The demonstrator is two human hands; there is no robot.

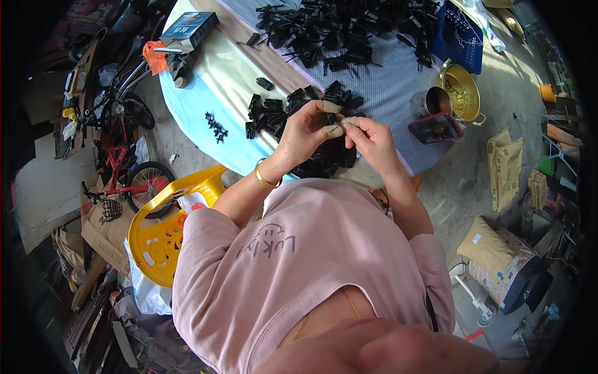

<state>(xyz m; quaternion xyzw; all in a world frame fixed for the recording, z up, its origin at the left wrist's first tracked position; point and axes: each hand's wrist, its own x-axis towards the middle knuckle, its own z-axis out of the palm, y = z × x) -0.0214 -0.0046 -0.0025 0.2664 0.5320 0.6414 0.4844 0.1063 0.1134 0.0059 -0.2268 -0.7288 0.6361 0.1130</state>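
Between the thumb and fingers of my left hand (305,132) is a small black plastic part (331,117), held above the near side of the round table. My right hand (372,142) meets it from the right, thumb and forefinger pinched together at the part; whatever they grip is too small to make out. Tan covers wrap several fingertips on both hands. Under and around the hands lies a heap of black plastic parts (268,112). Farther back spreads a larger pile of black parts (336,28), some with thin stems. A little cluster of tiny black pieces (216,127) sits to the left.
On the table's right stand a yellow metal colander (472,93), a metal cup (430,101), a dark red-rimmed box (436,128) and a blue basket (460,37). A blue box (192,30) is at the far left. Beside me are a yellow chair (156,243) and a red bicycle (118,165).
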